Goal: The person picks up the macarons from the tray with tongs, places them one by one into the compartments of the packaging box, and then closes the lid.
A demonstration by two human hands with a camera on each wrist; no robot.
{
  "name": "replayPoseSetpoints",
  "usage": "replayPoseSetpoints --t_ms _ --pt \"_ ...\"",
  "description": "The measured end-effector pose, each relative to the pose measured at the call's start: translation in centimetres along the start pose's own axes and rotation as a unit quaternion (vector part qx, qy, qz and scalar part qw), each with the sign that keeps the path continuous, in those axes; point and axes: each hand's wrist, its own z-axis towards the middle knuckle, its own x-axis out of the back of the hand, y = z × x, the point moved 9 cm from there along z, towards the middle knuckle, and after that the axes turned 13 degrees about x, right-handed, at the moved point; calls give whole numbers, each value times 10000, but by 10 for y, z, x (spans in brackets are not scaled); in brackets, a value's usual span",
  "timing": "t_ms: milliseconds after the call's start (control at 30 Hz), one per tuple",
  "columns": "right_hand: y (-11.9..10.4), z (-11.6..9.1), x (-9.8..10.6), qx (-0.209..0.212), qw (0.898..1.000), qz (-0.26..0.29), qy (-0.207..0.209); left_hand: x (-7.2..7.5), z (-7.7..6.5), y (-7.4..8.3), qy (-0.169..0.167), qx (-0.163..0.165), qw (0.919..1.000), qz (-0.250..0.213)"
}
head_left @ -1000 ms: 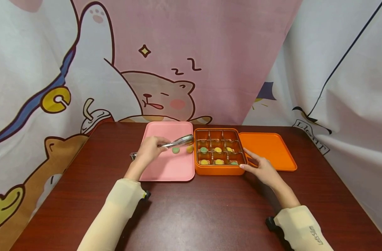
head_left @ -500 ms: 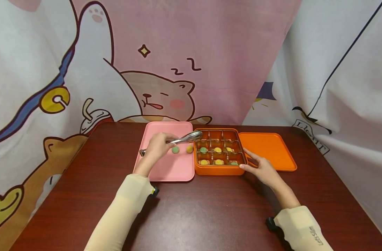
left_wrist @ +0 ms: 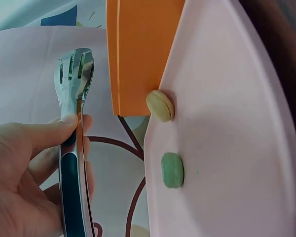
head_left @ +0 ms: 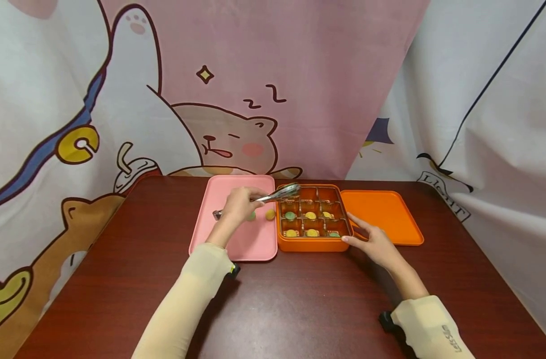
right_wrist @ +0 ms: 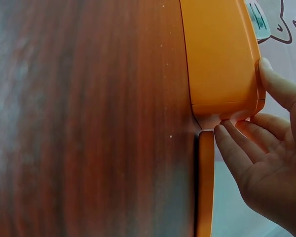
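My left hand (head_left: pixel 239 203) holds metal tongs (left_wrist: pixel 71 79), their slotted heads over the back left of the orange divided box (head_left: pixel 315 245). Green shows through the slots; whether a macaron is between the heads I cannot tell. Below that hand, a green macaron (left_wrist: pixel 172 170) and a yellow macaron (left_wrist: pixel 160 105) lie on the pink tray (head_left: pixel 255 249). Several yellow and green macarons sit in the box's middle and front rows, among them a green macaron (head_left: pixel 290 216). At the box's front right corner, my right hand (head_left: pixel 375 244) touches the rim with its thumb and the side with nearly straight fingers.
An orange lid (head_left: pixel 387 217) lies flat at the right of the box, close beside it. The pink tray adjoins the box's left side. Behind the dark wooden table (head_left: pixel 299 299) hangs a printed curtain (head_left: pixel 326 99).
My left hand has moved right and slightly away from me, bringing the tongs' heads from the tray's right edge to over the box. The right hand and box have stayed in place.
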Motion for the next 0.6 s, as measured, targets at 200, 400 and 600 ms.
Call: replayPoseSetpoints --t_ms 200,400,600 --pt "-2 -1 0 39 10000 -1 15 -4 3 14 10 -12 10000 94" --pt "-1 -1 0 37 10000 16 31 -8 7 31 -14 -110 9999 73" --pt "-2 -1 0 87 9999 43 31 -16 14 46 -120 -114 9998 99"
